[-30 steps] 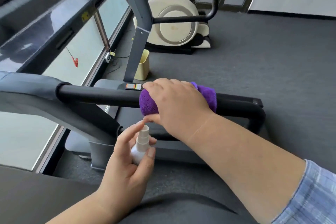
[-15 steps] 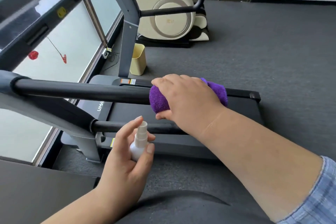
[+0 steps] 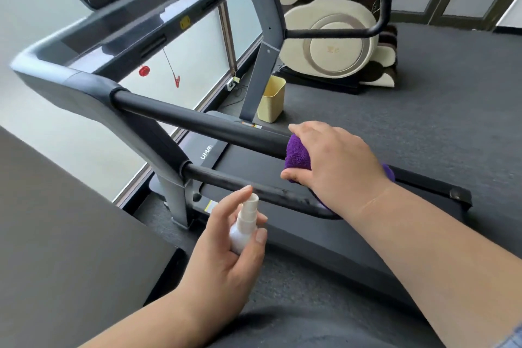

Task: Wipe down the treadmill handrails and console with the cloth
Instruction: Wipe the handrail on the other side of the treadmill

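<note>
Fingers [image 3: 308,133] wrapping purple cloth [image 3: 298,154] around handrail [image 3: 197,121]

Bright, even daylight from the frosted glass window panels [image 3: 195,45] on my left; no hard shadows, only soft ones under my forearms. Pale glare on the glossy grey treadmill console [image 3: 121,34], which is slightly motion-smeared. Black foam handrail [image 3: 197,124] and my hands are sharp. Strong wide-angle bend: straight frame bars curve toward the edges, worst top-left. Dark grey carpet floor [image 3: 440,110] evenly exposed, mild compression noise.
</note>
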